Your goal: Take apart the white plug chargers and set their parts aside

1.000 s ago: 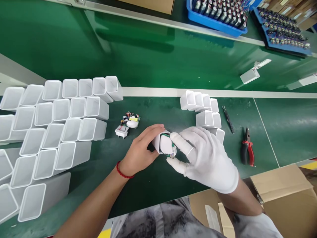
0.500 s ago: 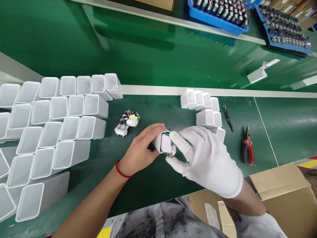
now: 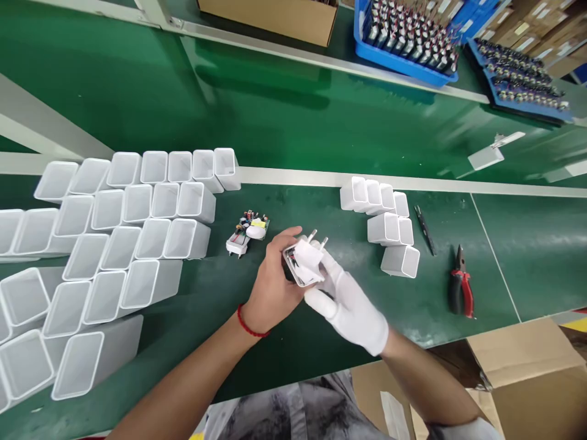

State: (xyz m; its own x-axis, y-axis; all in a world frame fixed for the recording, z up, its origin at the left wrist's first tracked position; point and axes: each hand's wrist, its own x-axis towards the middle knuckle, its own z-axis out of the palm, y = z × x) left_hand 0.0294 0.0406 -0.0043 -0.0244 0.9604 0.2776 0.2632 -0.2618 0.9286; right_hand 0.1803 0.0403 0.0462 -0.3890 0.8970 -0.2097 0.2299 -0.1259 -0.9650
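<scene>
My bare left hand (image 3: 271, 287), a red cord at its wrist, is wrapped round a white charger shell (image 3: 293, 269) at the middle of the green mat (image 3: 293, 342). My gloved right hand (image 3: 348, 302) pinches a white two-pin plug insert (image 3: 309, 252) that sits in the shell's open end, pins pointing up and away. Just left of my hands lies a loose circuit board with a white plug piece (image 3: 247, 232).
Many empty white shells (image 3: 114, 244) lie in rows at the left; a smaller group (image 3: 389, 223) lies at the right. Red-handled pliers (image 3: 461, 284) and black tweezers (image 3: 424, 229) lie further right. A cardboard box (image 3: 527, 373) stands at bottom right. Blue trays of parts (image 3: 408, 36) stand beyond the belt.
The shell has been turned so its open end faces up, and the plug insert's pins now stick out. My right hand has drawn in closer. The camera tilted slightly.
</scene>
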